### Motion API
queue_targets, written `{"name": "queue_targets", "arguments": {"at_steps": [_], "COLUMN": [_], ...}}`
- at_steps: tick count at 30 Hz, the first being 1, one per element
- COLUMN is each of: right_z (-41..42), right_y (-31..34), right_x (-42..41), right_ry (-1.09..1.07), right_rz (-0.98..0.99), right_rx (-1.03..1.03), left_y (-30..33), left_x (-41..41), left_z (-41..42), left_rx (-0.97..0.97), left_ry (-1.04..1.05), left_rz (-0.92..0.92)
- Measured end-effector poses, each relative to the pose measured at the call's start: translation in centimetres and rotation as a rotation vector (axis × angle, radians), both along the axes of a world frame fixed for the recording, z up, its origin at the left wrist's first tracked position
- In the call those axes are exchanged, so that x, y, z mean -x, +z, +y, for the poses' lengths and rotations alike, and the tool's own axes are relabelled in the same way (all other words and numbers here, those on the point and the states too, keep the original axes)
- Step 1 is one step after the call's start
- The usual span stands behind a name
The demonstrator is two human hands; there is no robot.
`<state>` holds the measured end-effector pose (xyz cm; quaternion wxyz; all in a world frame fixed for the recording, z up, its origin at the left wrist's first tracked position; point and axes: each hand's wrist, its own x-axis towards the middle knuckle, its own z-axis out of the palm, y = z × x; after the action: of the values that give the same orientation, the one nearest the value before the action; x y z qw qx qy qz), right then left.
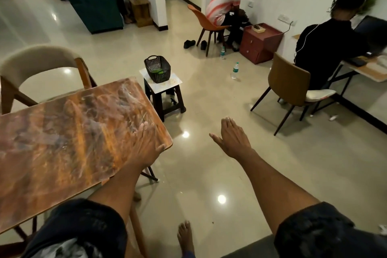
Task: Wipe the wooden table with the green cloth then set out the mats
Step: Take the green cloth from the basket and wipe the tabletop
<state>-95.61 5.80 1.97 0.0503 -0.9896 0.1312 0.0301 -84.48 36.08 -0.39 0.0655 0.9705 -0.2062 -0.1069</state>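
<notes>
1. Right hand (pixel 231 139): stretched forward over the floor, off the counter's (pixel 62 132) right edge. The grip is relaxed, fingers straight and together, holding nothing.
2. Left hand (pixel 146 144): lies flat over the counter's near right corner, fingers straight, pointing away from the person. It holds nothing. Whether the palm presses the surface cannot be told.
3. Counter: wooden top, streaked with smears and glare. No mat lies on it.
4. Stool (pixel 162 94): stands on the floor just beyond the counter's far right corner. A pale patterned sheet, possibly a mat (pixel 176 81), lies on its seat.
5. Basket (pixel 157 68): dark, stands on that sheet. The cloth (pixel 158 71) shows as green inside it.
6. Key relation: the cloth lies ahead of both hands and somewhat left of the right hand. Judgement: the right hand, already extended and unobstructed, is better placed to reach the basket.
</notes>
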Motion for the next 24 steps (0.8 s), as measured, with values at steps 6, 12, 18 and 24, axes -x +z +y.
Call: {"name": "queue_targets", "arguments": {"at_steps": [6, 12, 18, 24], "right_z": [-2.7, -4.9, -6.7, -9.6], "right_y": [1.5, 0.6, -0.4, -1.2], "right_x": [-7.9, -11.1, -14.6, -19.4], "right_ry": [0.009, 0.011, 0.037, 0.088], "right_rz": [-0.036, -0.004, 0.03, 0.029], "right_rx": [0.008, 0.013, 0.013, -0.027], "left_y": [1.0, 1.1, 0.6, 0.5], "left_x": [-6.6, -10.3, -13.2, -16.6], "left_z": [-4.0, -5.8, -6.5, -9.0], "left_rx": [0.036, 0.041, 0.045, 0.026], "left_ry": [-0.015, -0.016, 0.021, 0.068], "left_rz": [0.005, 0.003, 0.037, 0.005]}}
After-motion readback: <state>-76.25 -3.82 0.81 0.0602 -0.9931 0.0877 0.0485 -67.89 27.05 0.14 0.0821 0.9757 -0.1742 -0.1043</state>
